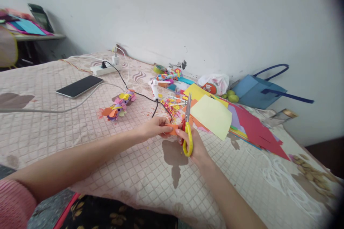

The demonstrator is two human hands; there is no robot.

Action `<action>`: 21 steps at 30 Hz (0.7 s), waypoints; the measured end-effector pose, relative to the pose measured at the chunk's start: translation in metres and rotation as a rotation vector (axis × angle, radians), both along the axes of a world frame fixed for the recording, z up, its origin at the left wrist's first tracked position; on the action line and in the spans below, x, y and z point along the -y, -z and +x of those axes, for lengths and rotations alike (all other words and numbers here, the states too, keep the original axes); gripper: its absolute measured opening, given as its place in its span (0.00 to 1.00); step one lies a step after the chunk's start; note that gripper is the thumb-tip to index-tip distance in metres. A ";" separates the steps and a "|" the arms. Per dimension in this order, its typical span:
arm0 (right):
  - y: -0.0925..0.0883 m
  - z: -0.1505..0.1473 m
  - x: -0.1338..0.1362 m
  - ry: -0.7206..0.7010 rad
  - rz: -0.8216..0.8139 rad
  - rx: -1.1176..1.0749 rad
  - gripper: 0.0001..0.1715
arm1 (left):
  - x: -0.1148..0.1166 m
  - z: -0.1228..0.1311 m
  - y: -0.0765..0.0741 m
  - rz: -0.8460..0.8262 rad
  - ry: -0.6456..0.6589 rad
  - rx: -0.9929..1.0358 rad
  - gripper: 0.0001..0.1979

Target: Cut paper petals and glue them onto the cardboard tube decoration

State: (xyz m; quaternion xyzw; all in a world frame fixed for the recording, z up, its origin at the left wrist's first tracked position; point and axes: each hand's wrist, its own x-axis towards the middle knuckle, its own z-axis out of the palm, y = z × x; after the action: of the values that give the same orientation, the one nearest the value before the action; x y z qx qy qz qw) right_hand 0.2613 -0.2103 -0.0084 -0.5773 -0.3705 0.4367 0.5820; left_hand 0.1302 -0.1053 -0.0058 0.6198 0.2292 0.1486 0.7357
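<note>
Between my two hands is a small piece of orange paper. My left hand pinches its left end between thumb and fingers. With thumb and fingertips my right hand grips the right end. Scissors with yellow and red handles also hang in my right hand, blades pointing up and away. Just beyond lie small colourful paper scraps and a white glue gun. Left of my hands rests a purple roll covered with paper flowers.
A phone and a power strip with cables lie at the left. Coloured paper sheets spread at the right, near a blue bag, a glass jar and white cord. A wall stands behind.
</note>
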 end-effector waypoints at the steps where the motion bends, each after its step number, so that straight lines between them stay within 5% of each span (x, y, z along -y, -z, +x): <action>1: -0.001 -0.001 0.000 -0.015 0.003 -0.004 0.14 | -0.001 0.000 -0.001 -0.008 -0.024 0.008 0.13; 13: 0.008 0.000 0.011 -0.207 -0.106 0.220 0.21 | -0.024 -0.010 -0.026 -0.051 -0.344 0.285 0.09; 21: -0.006 -0.014 0.014 -0.258 -0.182 0.489 0.25 | -0.023 -0.013 -0.035 -0.020 -0.404 0.332 0.08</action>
State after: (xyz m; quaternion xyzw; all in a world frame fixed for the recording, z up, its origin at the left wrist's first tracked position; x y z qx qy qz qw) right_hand 0.2478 -0.2246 -0.0024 -0.6635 -0.5294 0.3863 0.3609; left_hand 0.1176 -0.0819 0.0291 0.5215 0.2259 0.3899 0.7246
